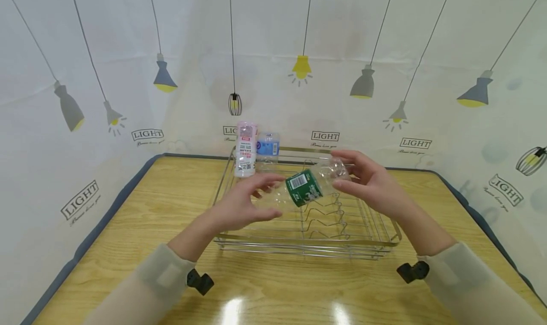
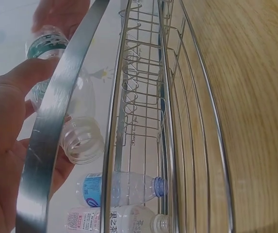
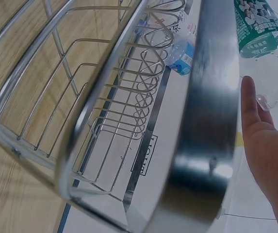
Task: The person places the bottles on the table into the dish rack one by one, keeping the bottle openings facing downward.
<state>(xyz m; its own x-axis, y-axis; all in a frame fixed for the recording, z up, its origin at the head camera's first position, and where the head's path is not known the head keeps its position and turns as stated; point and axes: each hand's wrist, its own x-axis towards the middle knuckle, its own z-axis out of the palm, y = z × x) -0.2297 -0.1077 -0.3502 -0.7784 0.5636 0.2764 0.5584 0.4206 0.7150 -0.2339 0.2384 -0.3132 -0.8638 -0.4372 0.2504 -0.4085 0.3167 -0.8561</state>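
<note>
A clear plastic bottle with a green label [image 1: 304,187] is held tilted above a wire rack [image 1: 309,242]. My left hand [image 1: 243,204] grips its lower, neck end; the uncapped mouth shows in the left wrist view. My right hand [image 1: 373,182] holds the raised base between thumb and fingers. At the rack's back left, a bottle with a pink-and-white label [image 1: 245,149] and a clear bottle with a blue label [image 1: 268,148] stand upside down side by side. The blue cap [image 2: 160,187] points downward.
The rack has a flat metal top rim [image 1: 299,242] and rows of bent wire dividers [image 1: 325,216]. It stands on a wooden table [image 1: 141,230]. A pale sheet with printed lamps [image 1: 278,69] hangs behind and at both sides.
</note>
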